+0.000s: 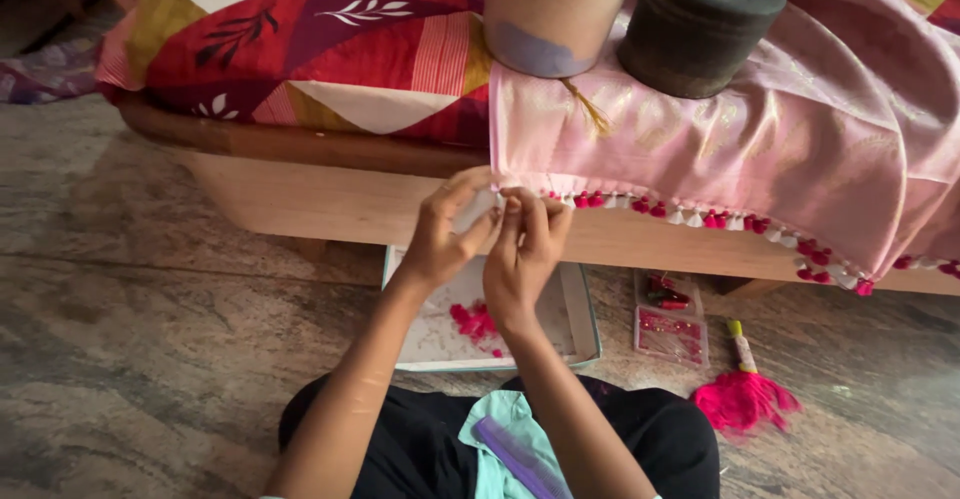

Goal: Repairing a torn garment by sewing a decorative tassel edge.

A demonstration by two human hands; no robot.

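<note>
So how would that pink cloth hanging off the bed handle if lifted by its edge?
The pink cloth would probably be floppy: it drapes in soft folds over the bed edge. It looks thin, so likely light. Its sheen suggests it may slide, which the dark round pot resting on it may prevent.

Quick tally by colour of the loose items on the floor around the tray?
Pink or red: 3, bead pile in the white tray, thread bundle, clear box of red beads
White: 1, tray
Purple: 1, comb on the lap
Total: 5
</note>
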